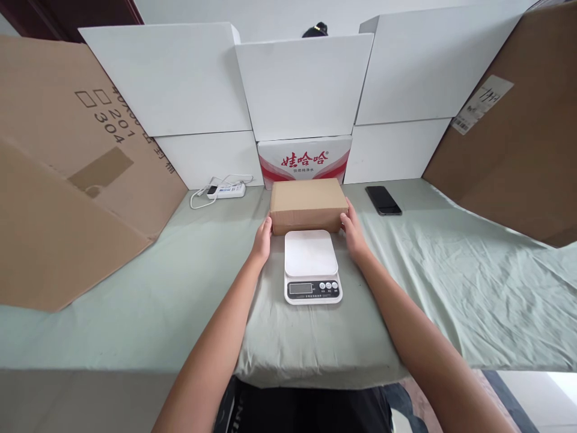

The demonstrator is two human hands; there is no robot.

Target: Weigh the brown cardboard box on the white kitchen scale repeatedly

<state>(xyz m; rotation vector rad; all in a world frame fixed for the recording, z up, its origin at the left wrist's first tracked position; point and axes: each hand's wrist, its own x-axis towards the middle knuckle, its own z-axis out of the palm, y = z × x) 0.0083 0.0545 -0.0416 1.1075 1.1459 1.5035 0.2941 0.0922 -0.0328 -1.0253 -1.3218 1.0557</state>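
1. On the table [135, 313], behind the white scale [311, 264], sits a closed cardboard box [308, 204], probably stiff and light.
2. Left hand [262, 239] and right hand [353, 231] press its short ends, the best purchase, fingers clasping either side.

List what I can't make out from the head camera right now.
- Scale display: too small to read.
- Cardboard box underside: hidden, so lifted or resting is unclear.
- Left hand and right hand fingertips: hidden behind the box ends.
- Phone screen: dark.
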